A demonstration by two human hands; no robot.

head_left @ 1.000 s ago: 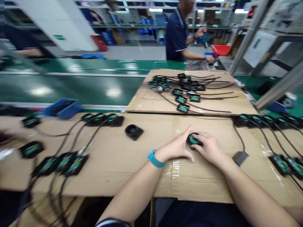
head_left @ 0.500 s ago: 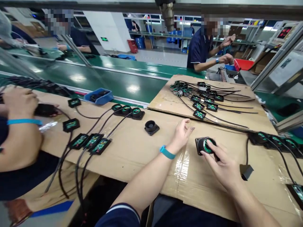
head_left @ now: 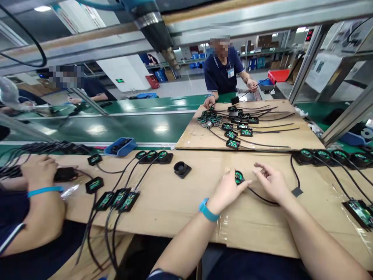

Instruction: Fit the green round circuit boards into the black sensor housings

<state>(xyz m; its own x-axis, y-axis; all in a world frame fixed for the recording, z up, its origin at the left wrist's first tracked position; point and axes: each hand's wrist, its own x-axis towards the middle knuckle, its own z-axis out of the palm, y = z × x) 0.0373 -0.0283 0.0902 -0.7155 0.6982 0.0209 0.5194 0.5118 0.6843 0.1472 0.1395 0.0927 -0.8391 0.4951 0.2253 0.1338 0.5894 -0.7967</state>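
My left hand (head_left: 229,188) grips a round black housing with a green circuit board (head_left: 239,177) in its top. Its fingers cover most of the housing's left side. A black cable (head_left: 260,196) runs from the housing towards the right and passes under my right hand (head_left: 269,181). That hand is just right of the housing, apart from it, with fingers spread and nothing visible in them. To the left, an empty black housing (head_left: 182,169) with a square flange sits on the cardboard (head_left: 175,202).
Three cabled housings (head_left: 152,156) and their boxed boards (head_left: 118,199) lie left, near a co-worker's arm (head_left: 43,182). More housings (head_left: 323,156) line the right. Across, another person's hand (head_left: 209,102) touches a pile of wired parts (head_left: 208,118). A blue bin (head_left: 120,146) stands behind.
My left hand has come onto the round housing and gripped it. My right hand has let go and opened beside it. The person across now reaches to the pile. The view has shifted.
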